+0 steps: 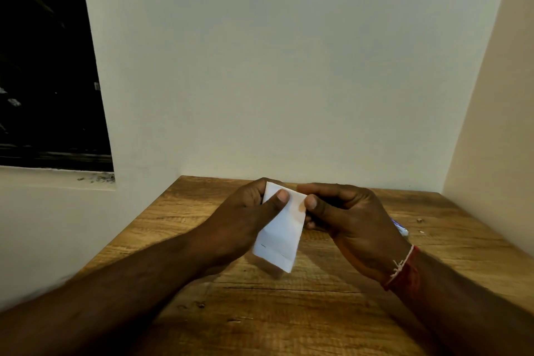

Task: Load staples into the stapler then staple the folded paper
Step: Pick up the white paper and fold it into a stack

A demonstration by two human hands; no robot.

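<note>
**Both hands pinch folded paper above table**

Left hand (pixel 248 208) grips the folded white paper sheet (pixel 281 237) at its top left: the thumb presses on the near face and the fingers curl behind. Right hand (pixel 346 217) pinches the top right edge of the same sheet with its thumb in front and its fingers curled behind. There is a dark gap inside that curl, and I cannot tell if anything else is held there.

The sheet hangs tilted, its lower end toward the camera, raised over the brown wood-grain table (pixel 289 312). A short dark mark sits near its lower left corner, too small to identify.

A red and white thread wristband (pixel 403 269) is on the right wrist. A small blue and white object (pixel 401 229) lies on the table just behind that wrist, mostly hidden. A plain pale wall (pixel 274 66) is behind, with a dark window opening (pixel 43 66) at far left.
</note>
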